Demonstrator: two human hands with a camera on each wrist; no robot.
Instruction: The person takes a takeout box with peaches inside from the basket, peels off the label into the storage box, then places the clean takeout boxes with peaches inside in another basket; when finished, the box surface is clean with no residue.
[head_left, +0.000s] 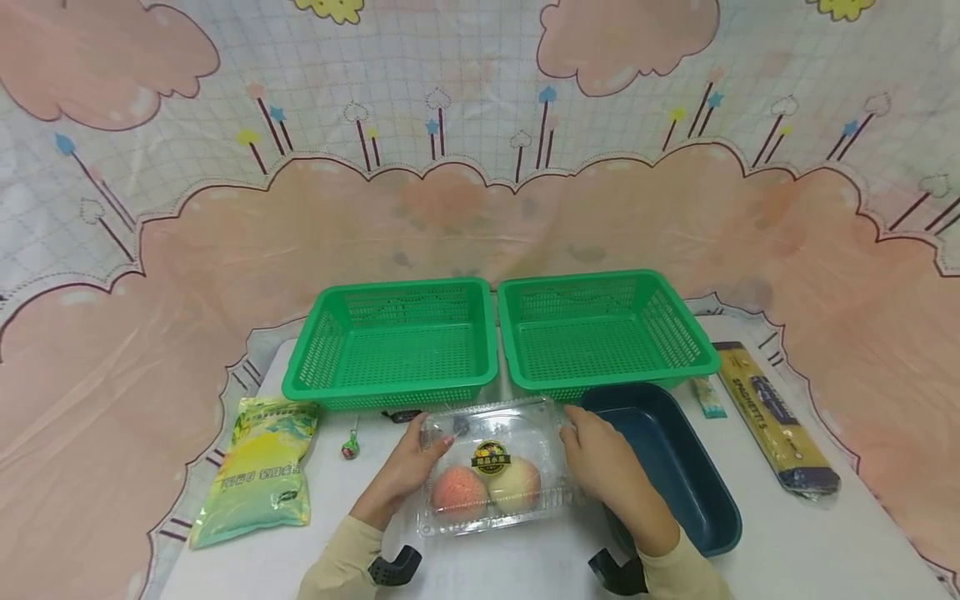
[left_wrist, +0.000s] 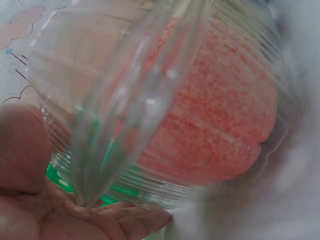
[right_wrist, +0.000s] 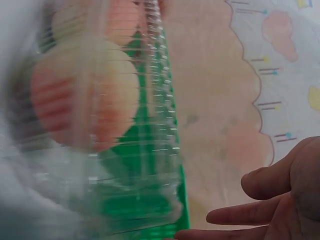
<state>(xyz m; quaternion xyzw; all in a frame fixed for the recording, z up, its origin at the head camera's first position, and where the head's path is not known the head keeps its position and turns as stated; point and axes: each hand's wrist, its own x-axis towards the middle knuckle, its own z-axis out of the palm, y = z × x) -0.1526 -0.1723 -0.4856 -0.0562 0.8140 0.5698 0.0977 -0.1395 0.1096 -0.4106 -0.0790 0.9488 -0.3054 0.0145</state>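
A clear plastic clamshell box [head_left: 491,467] is found lying flat on the white tabletop [head_left: 795,542], near its front edge, lid uppermost, with its long axis running left to right. Two peaches [head_left: 483,487] are seen inside, side by side, below a dark round label [head_left: 491,457].

The left hand [head_left: 408,467] is placed against the box's left end, fingers fairly straight, thumb on the lid edge. The right hand [head_left: 600,458] is laid against the right end, fingers loosely extended. Neither hand is curled round the box; it is held between them. In the wrist views the ribbed plastic [left_wrist: 125,100] is shown close and blurred.

Two green baskets [head_left: 393,346] [head_left: 600,333] are set side by side just behind the box. A dark blue tray [head_left: 690,483] lies just right of it, partly under the right wrist. A green pouch [head_left: 258,471] and a lollipop [head_left: 350,446] lie to the left; a spaghetti packet [head_left: 772,417] and a small sachet [head_left: 708,398] lie to the right.
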